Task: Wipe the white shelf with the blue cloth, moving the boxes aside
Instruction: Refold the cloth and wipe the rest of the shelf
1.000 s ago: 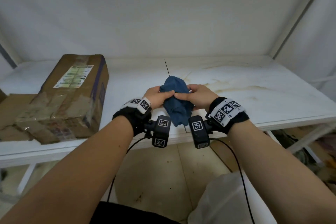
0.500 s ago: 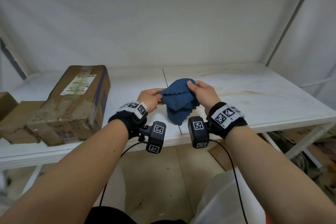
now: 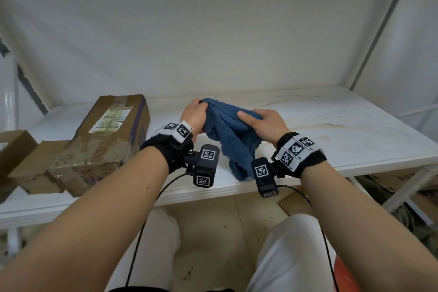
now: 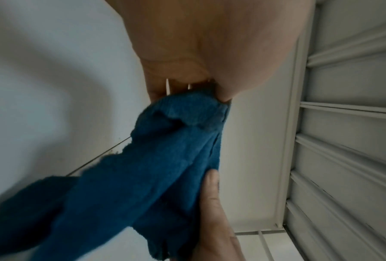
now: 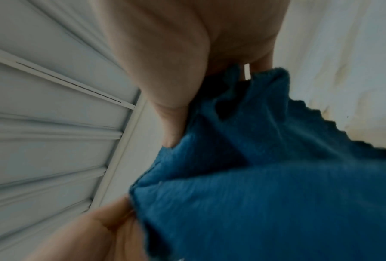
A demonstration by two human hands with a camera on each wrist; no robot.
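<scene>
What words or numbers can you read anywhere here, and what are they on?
No text can be read.
Label on the big box: printed lines, too blurred to read.
Small box at the far left: a label edge, too small to read.
Wristbands and wrist cameras: black-and-white square code patterns, plus tiny marks too small to read.
Blue cloth and shelf: none.

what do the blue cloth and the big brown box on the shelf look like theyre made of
Blue cloth: soft napped fabric, likely microfibre or terry; fuzzy matte surface, scalloped edge, limp folds between left hand and right hand.
Big brown box: corrugated cardboard by its look, matte, creased, with glossy tape and a paper label.
</scene>
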